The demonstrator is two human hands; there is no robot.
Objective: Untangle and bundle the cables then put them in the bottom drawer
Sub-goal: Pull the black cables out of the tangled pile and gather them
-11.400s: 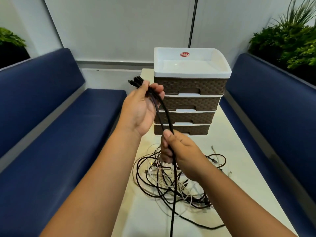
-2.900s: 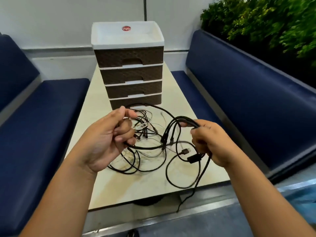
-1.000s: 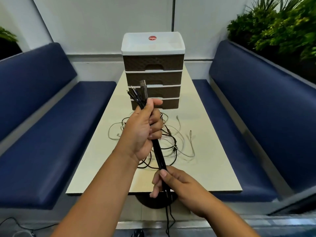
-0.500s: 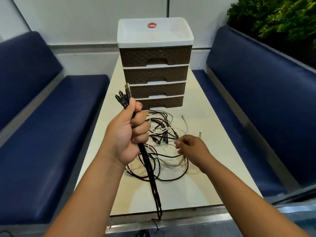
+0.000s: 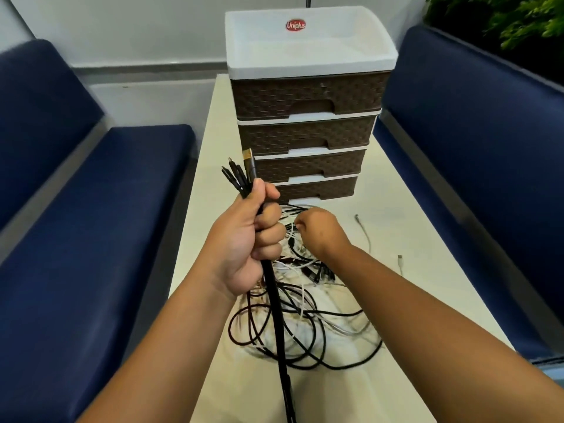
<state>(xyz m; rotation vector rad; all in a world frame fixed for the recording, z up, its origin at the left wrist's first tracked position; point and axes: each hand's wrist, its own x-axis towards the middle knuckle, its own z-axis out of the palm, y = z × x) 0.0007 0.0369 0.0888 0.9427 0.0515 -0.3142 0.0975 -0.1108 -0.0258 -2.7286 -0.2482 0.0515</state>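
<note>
The drawer unit stood at the far end of the surface. Nearer than it lay the tangled cables. Left of the tangle, raised above the surface, the left hand held a bunch of cables; the right hand reached into the tangle just before the bottom drawer. Benches flanked the unit, left and right.

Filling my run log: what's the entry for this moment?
left hand grips black cable bundle | right hand picking in tangle | bottom drawer closed

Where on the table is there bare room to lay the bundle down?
Bare table lies right of the loose white cable, and near the front edge below the tangle. The middle is crowded, up to the drawers.
</note>
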